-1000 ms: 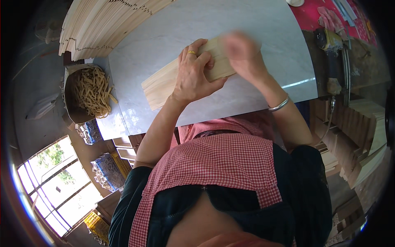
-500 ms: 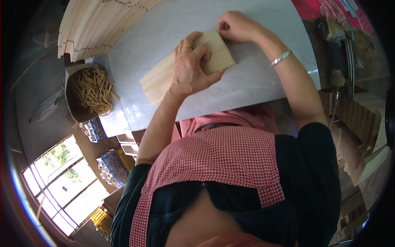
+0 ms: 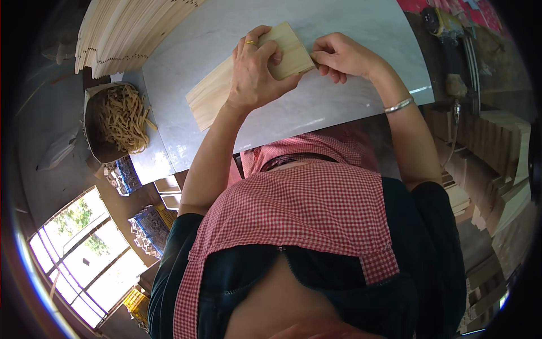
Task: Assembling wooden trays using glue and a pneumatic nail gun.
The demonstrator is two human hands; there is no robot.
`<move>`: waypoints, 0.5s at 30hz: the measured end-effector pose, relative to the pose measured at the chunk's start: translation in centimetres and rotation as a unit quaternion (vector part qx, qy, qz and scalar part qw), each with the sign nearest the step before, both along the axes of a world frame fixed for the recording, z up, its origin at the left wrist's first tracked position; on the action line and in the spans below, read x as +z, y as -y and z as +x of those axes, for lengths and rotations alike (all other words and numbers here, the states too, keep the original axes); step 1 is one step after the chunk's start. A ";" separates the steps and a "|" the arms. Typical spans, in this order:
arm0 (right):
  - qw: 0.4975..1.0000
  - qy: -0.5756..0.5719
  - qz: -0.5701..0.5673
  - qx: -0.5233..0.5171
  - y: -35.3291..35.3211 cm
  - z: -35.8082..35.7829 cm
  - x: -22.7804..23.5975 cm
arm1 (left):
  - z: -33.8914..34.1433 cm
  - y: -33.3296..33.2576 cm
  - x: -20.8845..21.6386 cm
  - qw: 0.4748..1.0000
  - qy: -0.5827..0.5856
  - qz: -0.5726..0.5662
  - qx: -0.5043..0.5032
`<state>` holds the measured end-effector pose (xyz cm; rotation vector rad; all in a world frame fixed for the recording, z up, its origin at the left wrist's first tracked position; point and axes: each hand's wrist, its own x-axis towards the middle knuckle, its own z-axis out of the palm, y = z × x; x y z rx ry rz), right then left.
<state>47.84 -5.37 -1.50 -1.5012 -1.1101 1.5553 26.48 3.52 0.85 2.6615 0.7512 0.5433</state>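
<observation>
Head view: left hand (image 3: 252,73) clasps pale wooden board (image 3: 287,50) between thumb and fingers over grey tabletop (image 3: 367,22); right hand (image 3: 345,55) curled at board's right end, whether pinching anything unclear.

One head-worn view (a wide fisheye) looks steeply down from above the left grip (image 3: 254,73). It sits near, taking in the bench (image 3: 186,56) around that grip.

Open tabletop (image 3: 347,17) beyond the board (image 3: 288,51), stacked slats (image 3: 132,34) blocking far left
</observation>
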 end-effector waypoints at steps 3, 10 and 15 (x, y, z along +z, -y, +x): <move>0.999 -0.009 -0.015 0.036 -0.9 0.4 0.0 | -0.1 0.1 0.0 1.000 0.001 -0.001 0.003; 0.985 0.142 -0.015 0.097 -1.3 -0.2 0.6 | -0.2 0.2 -0.1 1.000 -0.013 -0.009 0.021; 0.942 0.302 0.129 0.071 0.8 -1.1 -1.0 | -0.1 0.2 0.1 1.000 -0.014 -0.001 0.011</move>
